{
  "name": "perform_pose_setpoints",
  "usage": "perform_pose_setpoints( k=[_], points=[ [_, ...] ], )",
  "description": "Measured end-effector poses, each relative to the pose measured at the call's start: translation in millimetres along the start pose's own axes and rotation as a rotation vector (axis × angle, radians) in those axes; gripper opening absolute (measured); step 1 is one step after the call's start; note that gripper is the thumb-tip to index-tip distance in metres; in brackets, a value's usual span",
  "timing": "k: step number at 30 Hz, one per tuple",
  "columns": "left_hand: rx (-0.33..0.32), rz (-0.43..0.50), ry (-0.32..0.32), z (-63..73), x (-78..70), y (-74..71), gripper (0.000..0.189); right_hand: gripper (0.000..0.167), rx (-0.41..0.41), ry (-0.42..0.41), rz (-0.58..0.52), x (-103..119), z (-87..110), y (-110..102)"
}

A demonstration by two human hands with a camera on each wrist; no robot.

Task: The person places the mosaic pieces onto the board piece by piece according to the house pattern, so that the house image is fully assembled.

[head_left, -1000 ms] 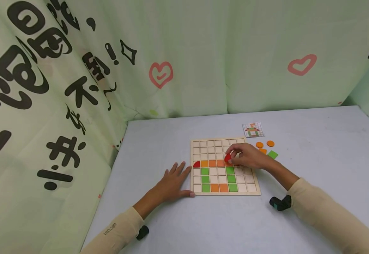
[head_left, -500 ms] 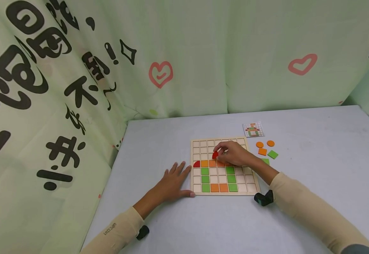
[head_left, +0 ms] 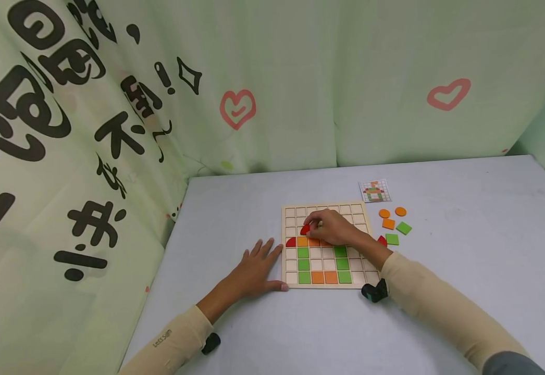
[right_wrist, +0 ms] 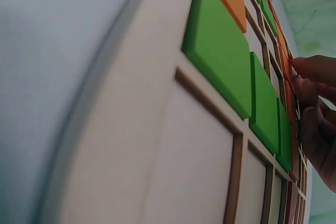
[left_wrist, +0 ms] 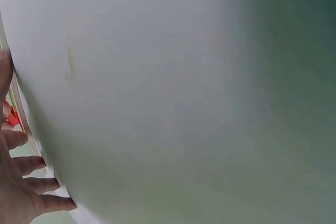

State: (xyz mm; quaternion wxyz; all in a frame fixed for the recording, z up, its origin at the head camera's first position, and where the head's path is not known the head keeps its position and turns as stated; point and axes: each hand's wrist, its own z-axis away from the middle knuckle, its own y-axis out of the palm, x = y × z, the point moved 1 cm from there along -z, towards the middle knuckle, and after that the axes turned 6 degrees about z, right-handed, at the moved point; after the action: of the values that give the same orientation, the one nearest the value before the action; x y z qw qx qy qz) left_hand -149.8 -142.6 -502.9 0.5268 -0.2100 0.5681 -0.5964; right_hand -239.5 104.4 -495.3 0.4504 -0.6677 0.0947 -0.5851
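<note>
A red tile with a curved edge point(head_left: 305, 229) is pinched between the thumb and fingers of my right hand point(head_left: 331, 227), over the upper left part of a wooden grid board point(head_left: 331, 286). Beneath it runs a row with a red tile point(head_left: 291, 242) at the left end and orange tiles point(head_left: 302, 241), partly covered by the hand. Green tiles point(right_wrist: 223, 51) form two columns lower down, with two orange tiles between their bottom ends. My left hand point(head_left: 254, 272) rests on the table with fingers spread, its tips at the board's left edge.
Right of the board lie loose orange discs point(head_left: 384, 213), an orange square point(head_left: 388, 224), green squares point(head_left: 404, 228) and a red piece point(head_left: 382, 240) partly behind my right wrist. A small pattern card point(head_left: 374, 191) lies behind them. Curtains point(head_left: 282, 104) hang past the table's far edge.
My right hand has carried the red tile leftward across the board, from near the row's right end to above its left part. The left hand stays put.
</note>
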Motion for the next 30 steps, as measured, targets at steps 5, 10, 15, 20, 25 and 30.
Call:
perform_pose_setpoints(
  k=[5, 10, 15, 20, 25, 30],
  points=[
    [0.005, 0.002, 0.004, 0.2, 0.3, -0.1, 0.101, 0.021, 0.008, 0.012, 0.068, 5, -4.4, 1],
    [0.004, 0.0, 0.002, -0.1, 1.6, 1.2, 0.102, 0.019, 0.015, 0.032, 0.112, 6, -9.1, 2],
    [0.006, 0.008, 0.0, -0.5, 2.5, 1.7, 0.101, 0.019, 0.018, 0.035, 0.125, 6, -11.6, 4],
    [0.007, 0.006, 0.001, -1.1, 2.4, 1.7, 0.101, 0.019, 0.013, 0.026, 0.134, 8, -11.3, 2],
    [0.011, 0.007, 0.0, -1.1, 2.3, 1.6, 0.102, 0.02, 0.018, 0.02, 0.149, 7, -12.4, 2],
    [0.014, 0.007, 0.003, -0.4, 1.6, 0.5, 0.102, 0.02, 0.029, 0.029, 0.14, 6, -11.5, 3]
  ],
)
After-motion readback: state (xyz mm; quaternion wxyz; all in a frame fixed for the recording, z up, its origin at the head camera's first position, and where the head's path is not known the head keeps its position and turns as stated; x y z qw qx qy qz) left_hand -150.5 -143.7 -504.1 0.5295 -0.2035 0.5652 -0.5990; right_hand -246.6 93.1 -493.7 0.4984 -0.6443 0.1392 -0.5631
